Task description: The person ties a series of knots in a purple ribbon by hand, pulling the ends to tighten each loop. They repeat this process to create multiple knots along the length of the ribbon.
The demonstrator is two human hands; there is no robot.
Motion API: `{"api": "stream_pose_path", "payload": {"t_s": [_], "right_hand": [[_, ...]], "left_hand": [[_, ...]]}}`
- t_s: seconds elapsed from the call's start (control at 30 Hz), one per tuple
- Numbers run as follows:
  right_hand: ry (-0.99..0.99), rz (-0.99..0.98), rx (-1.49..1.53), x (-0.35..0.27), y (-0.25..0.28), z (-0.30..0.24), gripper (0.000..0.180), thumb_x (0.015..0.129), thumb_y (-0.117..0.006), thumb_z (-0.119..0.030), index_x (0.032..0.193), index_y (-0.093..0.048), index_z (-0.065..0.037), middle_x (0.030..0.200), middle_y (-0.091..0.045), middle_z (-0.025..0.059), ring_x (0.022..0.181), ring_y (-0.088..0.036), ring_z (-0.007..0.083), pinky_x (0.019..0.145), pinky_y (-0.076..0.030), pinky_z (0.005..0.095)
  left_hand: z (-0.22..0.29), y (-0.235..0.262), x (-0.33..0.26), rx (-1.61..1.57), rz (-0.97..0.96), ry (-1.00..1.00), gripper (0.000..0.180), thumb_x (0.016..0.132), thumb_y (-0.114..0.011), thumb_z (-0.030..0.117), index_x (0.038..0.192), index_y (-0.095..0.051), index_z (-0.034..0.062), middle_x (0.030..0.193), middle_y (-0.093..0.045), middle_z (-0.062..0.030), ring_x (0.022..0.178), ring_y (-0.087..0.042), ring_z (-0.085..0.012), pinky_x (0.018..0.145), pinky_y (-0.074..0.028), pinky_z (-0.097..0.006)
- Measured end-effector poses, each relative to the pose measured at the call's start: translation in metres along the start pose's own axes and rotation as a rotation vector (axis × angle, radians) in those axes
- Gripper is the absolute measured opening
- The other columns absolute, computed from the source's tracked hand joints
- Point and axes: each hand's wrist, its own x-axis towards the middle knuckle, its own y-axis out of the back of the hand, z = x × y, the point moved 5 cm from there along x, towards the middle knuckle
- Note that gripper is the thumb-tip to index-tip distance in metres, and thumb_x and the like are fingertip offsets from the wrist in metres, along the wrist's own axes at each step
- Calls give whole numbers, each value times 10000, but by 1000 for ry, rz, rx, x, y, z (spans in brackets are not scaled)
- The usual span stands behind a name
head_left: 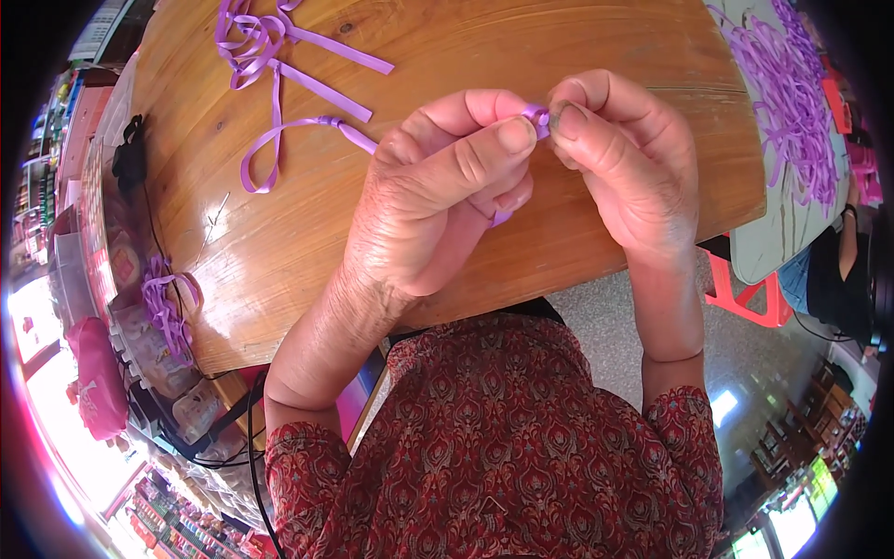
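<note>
Between my fingertips is a purple ribbon (pixel 358 140), raised above the wooden table (pixel 596 47). My left hand (pixel 447 163) pinches it between thumb and fingers, and a bit of ribbon shows below the curled fingers. Close against it, my right hand (pixel 633 149) pinches the same ribbon with thumb and forefinger at a small folded or knotted spot. From my left hand the ribbon runs left, past a small knot, into a loop on the table. It reaches toward a tangle of purple ribbon (pixel 251 47) with two cut ends at the upper left.
A big pile of purple ribbons (pixel 787 102) covers a pale table at the right, beside a red stool (pixel 745 289) and a seated person (pixel 838 270). More ribbon (pixel 168 307) hangs at the table's left edge, near a black cable and a pink pouch (pixel 98 377).
</note>
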Motion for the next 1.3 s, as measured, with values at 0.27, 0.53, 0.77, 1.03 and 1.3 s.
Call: {"api": "stream_pose_path", "payload": {"t_s": [0.27,0.53,0.77,1.03,1.3], "right_hand": [[487,25,-587,-4,-13,-16,144,843,-588,84,983,-593,49,887,-568,60,788,-525,113,703,-425,211],[650,-8,-776,-6,-17,-25,165,779,-637,102,928,-636,30,862,-598,91,761,-548,150,636,-440,228],[664,-9,-874,-7,-18,-29,162,745,-662,107,877,-659,14,830,-593,84,717,-529,130,557,-398,222],[662,43,-705,-7,-7,-25,121,789,-585,125,877,-589,42,805,-570,73,686,-482,96,570,-376,211],[506,95,-584,-7,-5,-23,89,768,-633,82,827,-608,19,767,-612,43,670,-522,88,604,-419,219]], "left_hand": [[5,3,-1,-46,23,4,117,882,-611,95,974,-618,24,728,-546,34,567,-360,-55,572,-342,-239],[3,5,-1,-68,-13,41,116,884,-614,114,958,-618,25,723,-539,35,568,-355,-57,565,-333,-236],[4,8,-2,-20,20,56,125,878,-626,129,952,-619,28,726,-549,31,573,-380,-59,540,-324,-228],[5,-5,-4,124,97,-17,128,875,-632,86,986,-620,24,740,-569,21,588,-419,-38,515,-325,-183],[12,-5,-8,248,154,-42,96,860,-646,37,954,-650,21,761,-614,29,664,-516,-20,592,-413,-151]]}}
